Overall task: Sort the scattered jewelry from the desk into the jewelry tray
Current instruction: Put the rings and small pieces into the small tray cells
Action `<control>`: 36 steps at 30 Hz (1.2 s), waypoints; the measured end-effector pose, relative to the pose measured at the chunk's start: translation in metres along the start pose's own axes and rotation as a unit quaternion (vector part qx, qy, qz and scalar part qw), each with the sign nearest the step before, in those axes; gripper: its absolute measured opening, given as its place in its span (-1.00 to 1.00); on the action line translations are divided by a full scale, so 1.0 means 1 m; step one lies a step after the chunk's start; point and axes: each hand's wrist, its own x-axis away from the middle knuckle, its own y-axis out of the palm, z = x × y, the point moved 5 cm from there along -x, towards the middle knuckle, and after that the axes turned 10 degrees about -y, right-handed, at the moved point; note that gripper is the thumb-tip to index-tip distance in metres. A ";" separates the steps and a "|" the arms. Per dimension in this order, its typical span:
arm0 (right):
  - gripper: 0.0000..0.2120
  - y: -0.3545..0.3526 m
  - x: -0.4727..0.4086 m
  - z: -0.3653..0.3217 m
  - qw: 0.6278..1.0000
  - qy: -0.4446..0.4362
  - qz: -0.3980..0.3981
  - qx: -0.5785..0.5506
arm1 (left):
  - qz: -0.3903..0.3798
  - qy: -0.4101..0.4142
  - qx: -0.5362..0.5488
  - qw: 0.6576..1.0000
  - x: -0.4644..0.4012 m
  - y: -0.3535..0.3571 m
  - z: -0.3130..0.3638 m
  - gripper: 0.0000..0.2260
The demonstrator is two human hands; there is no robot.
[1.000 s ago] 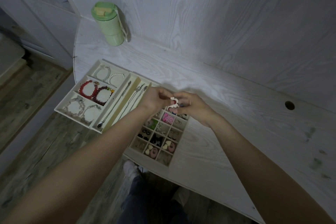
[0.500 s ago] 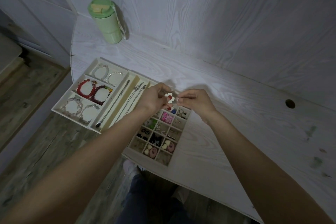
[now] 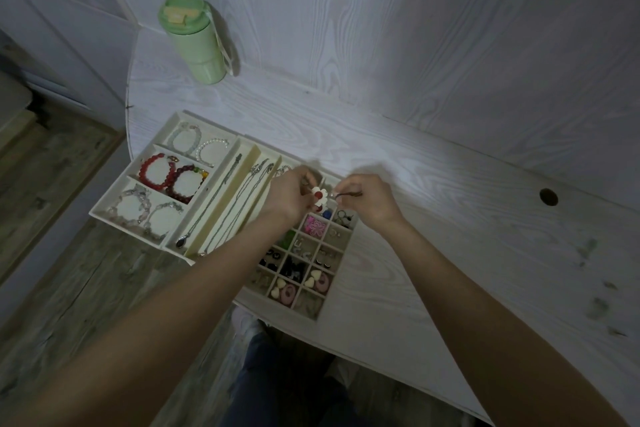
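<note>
Head view: fingers point(image 3: 304, 188) pinching flower earring point(image 3: 319, 195)

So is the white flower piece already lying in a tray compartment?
No, the white flower piece is held up between the left hand and right hand, above the jewelry tray.

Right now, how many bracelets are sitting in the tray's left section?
6. Two pale ones in the far compartment; two red ones in the middle; two clear beaded ones in the near compartment. None looks hidden.
</note>
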 end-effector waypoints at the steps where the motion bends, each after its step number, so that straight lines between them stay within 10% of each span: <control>1: -0.88 0.001 -0.001 0.000 1.000 -0.002 0.002 0.012 | 0.002 0.001 -0.007 1.000 -0.001 0.001 0.001 -0.81; 16: -0.90 0.015 -0.003 0.005 0.993 -0.042 0.011 0.114 | 0.071 -0.005 -0.136 0.988 0.001 0.002 -0.002 -0.82; 28: -0.87 0.019 0.001 0.006 0.980 -0.071 0.011 0.186 | 0.059 -0.029 -0.028 0.997 0.000 0.011 -0.006 -0.77; 36: -0.92 0.023 -0.001 0.008 0.980 -0.059 0.015 0.190 | 0.127 0.056 -0.271 0.952 0.001 0.006 0.001 -0.85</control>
